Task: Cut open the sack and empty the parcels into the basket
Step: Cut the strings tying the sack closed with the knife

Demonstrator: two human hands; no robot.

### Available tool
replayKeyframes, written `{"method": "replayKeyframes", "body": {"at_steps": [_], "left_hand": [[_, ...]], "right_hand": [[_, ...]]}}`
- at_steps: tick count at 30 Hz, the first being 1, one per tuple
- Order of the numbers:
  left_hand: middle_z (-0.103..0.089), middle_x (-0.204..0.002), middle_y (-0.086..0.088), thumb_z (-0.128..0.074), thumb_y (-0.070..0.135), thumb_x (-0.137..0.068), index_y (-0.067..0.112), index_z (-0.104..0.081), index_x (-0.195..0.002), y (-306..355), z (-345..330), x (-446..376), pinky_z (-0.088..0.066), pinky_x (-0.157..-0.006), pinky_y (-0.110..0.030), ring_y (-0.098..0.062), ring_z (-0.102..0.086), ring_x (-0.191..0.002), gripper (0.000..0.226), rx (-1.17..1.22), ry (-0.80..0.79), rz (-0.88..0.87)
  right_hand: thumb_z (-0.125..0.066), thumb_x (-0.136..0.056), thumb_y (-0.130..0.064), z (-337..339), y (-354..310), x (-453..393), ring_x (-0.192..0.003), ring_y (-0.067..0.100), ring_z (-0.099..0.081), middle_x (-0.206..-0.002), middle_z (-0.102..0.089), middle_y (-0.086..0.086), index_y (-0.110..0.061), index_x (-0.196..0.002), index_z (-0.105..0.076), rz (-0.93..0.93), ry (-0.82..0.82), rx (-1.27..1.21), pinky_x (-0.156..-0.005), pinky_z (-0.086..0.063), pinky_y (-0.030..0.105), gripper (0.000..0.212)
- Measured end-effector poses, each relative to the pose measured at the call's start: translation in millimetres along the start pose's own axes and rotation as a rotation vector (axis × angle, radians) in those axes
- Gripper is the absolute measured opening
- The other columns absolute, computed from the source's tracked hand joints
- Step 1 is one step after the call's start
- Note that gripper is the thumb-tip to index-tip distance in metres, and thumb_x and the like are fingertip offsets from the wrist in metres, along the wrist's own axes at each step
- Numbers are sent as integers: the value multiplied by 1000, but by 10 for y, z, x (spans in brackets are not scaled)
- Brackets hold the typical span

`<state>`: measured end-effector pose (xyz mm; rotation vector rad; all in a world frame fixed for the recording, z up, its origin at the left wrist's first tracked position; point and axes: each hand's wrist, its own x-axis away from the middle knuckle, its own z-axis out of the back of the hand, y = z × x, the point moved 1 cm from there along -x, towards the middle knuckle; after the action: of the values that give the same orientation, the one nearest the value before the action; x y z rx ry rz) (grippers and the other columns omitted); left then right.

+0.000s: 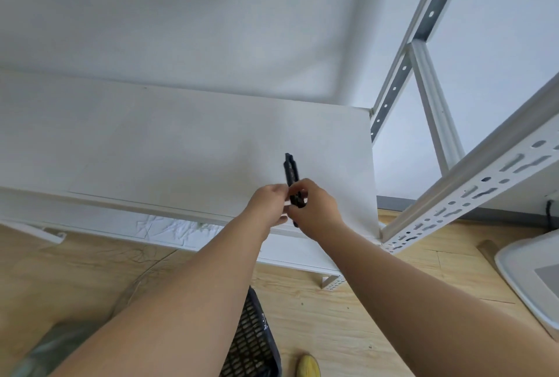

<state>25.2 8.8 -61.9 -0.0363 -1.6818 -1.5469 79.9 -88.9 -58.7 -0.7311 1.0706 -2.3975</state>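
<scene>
A black utility knife (291,171) points up and away over the white shelf board (181,150). My right hand (316,210) grips its lower handle. My left hand (269,203) pinches the same handle from the left side. A dark mesh basket (252,340) stands on the floor beneath my arms, mostly hidden by my left forearm. A greenish blurred shape (57,346) lies at the bottom left; I cannot tell whether it is the sack. No parcels are in view.
A white perforated metal rack upright (472,192) slants across the right. A white bin (532,280) sits on the wooden floor at the right edge. Crumpled white sheeting (169,230) lies under the shelf. A yellow shoe tip (308,366) shows at the bottom.
</scene>
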Motion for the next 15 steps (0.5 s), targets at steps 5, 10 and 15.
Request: {"method": "replayKeyframes", "body": {"at_steps": [5, 10, 15], "left_hand": [[-75, -99, -1, -47, 28, -99, 15, -66, -108, -204, 570, 255, -56, -80, -30, -11, -70, -96, 24, 315, -20, 41], [-73, -106, 4, -52, 32, -97, 20, -65, -113, -433, 1256, 618, -49, -92, -33, -7, -66, -105, 24, 383, -37, -47], [-70, -115, 7, -43, 30, -101, 22, -58, -120, -599, 1922, 1043, -50, -83, -30, -9, -67, -104, 26, 555, -3, -160]], "right_hand": [[-64, -79, -9, -141, -287, 300, -80, 17, -64, -101, -68, -3, -23, -117, -46, -19, -127, -284, -71, -56, 32, 44], [-51, -98, -21, -492, -595, 622, -73, 12, -68, -90, -72, 5, -15, -116, -60, -57, -473, -498, -63, -54, 22, 21], [-43, -102, -22, -1037, -984, 953, -76, 14, -68, -92, -70, 4, -13, -117, -61, -60, -701, -517, -66, -53, 25, 25]]}}
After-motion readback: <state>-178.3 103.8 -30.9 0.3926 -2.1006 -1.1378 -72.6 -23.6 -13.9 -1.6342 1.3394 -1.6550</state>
